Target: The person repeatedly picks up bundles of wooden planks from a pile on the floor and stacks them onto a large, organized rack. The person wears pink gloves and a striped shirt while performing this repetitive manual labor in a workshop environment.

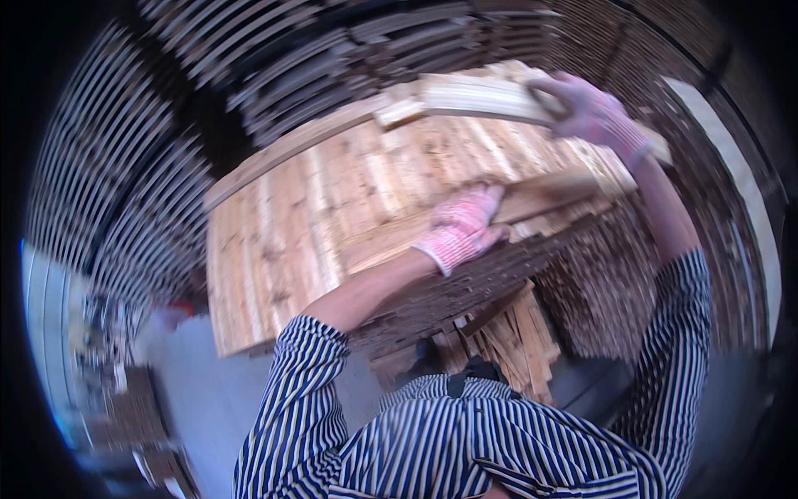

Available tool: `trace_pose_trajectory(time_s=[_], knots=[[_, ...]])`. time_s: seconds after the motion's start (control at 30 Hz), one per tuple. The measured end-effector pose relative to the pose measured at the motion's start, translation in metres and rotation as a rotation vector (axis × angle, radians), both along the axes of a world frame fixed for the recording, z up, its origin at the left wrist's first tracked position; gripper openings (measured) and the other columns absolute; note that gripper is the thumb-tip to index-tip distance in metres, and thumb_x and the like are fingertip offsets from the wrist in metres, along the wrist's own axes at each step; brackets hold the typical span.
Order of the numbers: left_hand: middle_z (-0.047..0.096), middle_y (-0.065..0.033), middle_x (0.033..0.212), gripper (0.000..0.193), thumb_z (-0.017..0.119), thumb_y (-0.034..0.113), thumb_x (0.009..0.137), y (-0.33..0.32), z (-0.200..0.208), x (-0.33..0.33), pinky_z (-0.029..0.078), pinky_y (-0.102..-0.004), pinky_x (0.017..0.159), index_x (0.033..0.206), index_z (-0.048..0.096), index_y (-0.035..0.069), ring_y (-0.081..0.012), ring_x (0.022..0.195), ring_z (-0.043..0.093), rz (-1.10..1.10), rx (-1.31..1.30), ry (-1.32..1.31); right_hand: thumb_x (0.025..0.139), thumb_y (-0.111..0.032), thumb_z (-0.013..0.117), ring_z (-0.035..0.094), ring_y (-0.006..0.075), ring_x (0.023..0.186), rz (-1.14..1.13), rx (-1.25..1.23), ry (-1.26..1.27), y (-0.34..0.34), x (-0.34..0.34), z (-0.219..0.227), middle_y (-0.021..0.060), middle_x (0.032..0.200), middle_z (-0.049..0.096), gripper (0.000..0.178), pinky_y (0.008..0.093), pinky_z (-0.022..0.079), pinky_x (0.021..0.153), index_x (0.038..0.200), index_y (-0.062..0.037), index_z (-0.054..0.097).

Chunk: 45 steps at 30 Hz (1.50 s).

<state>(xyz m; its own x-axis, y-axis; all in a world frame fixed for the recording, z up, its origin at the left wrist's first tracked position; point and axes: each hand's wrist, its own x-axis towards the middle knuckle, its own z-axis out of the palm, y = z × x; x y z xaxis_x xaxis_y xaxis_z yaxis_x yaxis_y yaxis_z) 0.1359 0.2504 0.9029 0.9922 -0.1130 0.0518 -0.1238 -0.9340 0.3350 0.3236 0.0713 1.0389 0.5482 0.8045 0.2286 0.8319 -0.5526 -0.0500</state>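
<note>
A broad stack of pale wooden boards (287, 224), laid side by side, spreads out in front of me. My left hand (465, 226), in a pink-and-white knit glove, is closed around a wooden board (549, 193) along the near side of the stack, its thumb at the near edge and its fingers on top. Farther off to the right, my right hand (594, 116), gloved alike, grips the right part of a loose wooden board (486, 96) lying across the far side. A short wood piece (400, 114) sits beside that board. Motion blurs both hands somewhat.
Tall piles of stacked slats (108, 158) rise at the left, with more stacked boards (416, 46) behind. Brown timber (694, 241) stands close on the right. Below the stack, loose offcuts (517, 341) lie near my feet. Grey floor (195, 391) shows at lower left.
</note>
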Motion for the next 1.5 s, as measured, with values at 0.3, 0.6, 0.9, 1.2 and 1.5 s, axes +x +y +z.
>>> trace_pose_trajectory(time_s=[0.3, 0.6, 0.9, 1.2, 1.5], knots=[[0.064, -0.0167, 0.120, 0.066, 0.079, 0.027, 0.078, 0.113, 0.057, -0.138, 0.053, -0.0415, 0.099, 0.137, 0.056, 0.008, -0.0288, 0.109, 0.062, 0.282, -0.103, 0.064, 0.069, -0.011, 0.083, 0.054, 0.0288, 0.124, -0.051, 0.045, 0.127, -0.058, 0.008, -0.018, 0.0066, 0.133, 0.057, 0.084, 0.0417, 0.052, 0.104, 0.145, -0.0296, 0.054], [0.057, -0.0203, 0.139, 0.075, 0.083, 0.022, 0.078, 0.195, 0.009, -0.240, 0.040, -0.0431, 0.115, 0.145, 0.053, 0.008, -0.0365, 0.131, 0.053, 0.429, -0.139, -0.015, 0.071, -0.005, 0.083, 0.052, 0.0265, 0.124, 0.084, -0.302, 0.360, 0.017, -0.011, -0.107, 0.0057, 0.139, 0.057, 0.084, 0.0403, 0.047, 0.106, 0.144, -0.0379, 0.057], [0.055, -0.0246, 0.143, 0.079, 0.080, 0.017, 0.077, 0.200, 0.007, -0.243, 0.037, -0.0427, 0.115, 0.148, 0.049, 0.002, -0.0371, 0.136, 0.050, 0.418, -0.354, -0.005, 0.063, -0.013, 0.080, 0.062, 0.0303, 0.116, 0.212, -0.072, 0.283, 0.025, -0.013, -0.124, 0.0055, 0.124, 0.064, 0.080, 0.0436, 0.053, 0.094, 0.137, -0.0350, 0.062], [0.051, -0.0250, 0.148, 0.058, 0.061, 0.003, 0.093, 0.110, 0.002, -0.220, 0.028, -0.0442, 0.121, 0.148, 0.046, -0.002, -0.0346, 0.143, 0.043, 0.007, -0.747, -0.311, 0.073, -0.009, 0.081, 0.051, 0.0316, 0.135, -0.035, 0.058, 0.308, 0.003, -0.046, -0.136, 0.0096, 0.153, 0.048, 0.071, 0.0405, 0.044, 0.111, 0.139, -0.0295, 0.063], [0.059, -0.0149, 0.139, 0.062, 0.071, 0.029, 0.095, -0.053, -0.242, -0.168, 0.040, -0.0337, 0.112, 0.143, 0.051, -0.004, -0.0208, 0.129, 0.053, 0.089, -1.136, 0.974, 0.084, -0.031, 0.077, 0.037, 0.0341, 0.146, -0.763, 1.070, 0.005, -0.140, -0.151, -0.289, 0.0198, 0.155, 0.042, 0.069, 0.0445, 0.034, 0.120, 0.147, -0.0166, 0.053]])
